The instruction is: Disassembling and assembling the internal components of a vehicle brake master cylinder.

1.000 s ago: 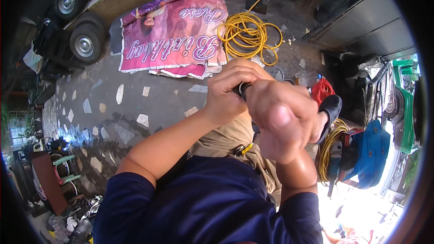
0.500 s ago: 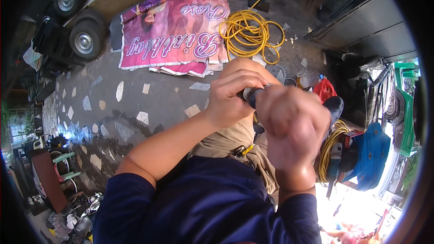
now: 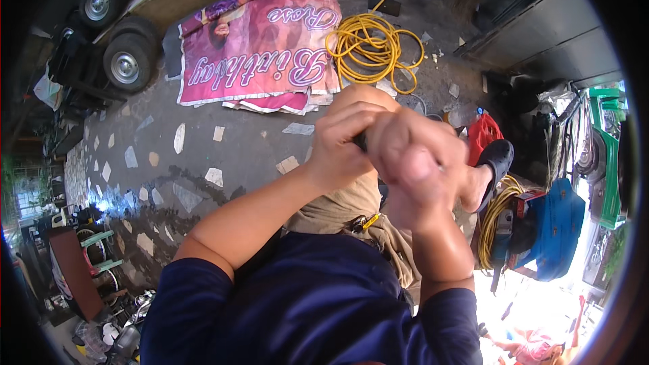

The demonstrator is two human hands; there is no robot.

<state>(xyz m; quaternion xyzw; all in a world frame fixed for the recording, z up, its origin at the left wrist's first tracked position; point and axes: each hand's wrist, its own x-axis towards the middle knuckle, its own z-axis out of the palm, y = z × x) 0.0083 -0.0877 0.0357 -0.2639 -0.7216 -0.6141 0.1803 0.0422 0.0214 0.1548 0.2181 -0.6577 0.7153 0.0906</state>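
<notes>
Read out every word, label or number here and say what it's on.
Pink banner: large white cursive lettering, upside down; wording not copied.
Dark object between left hand and right hand: mostly hidden, no lettering readable.
Elsewhere: any text is too small or blurred to read.

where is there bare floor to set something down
The widest looks like the stone-set floor, bordered by the pink banner, wheels and left forearm; a narrow strip runs between banner and left hand. It's crowded on the right: red bag, dark clog, lower yellow coil. No gap shows between that hand and the right hand, at a dark object.
</notes>
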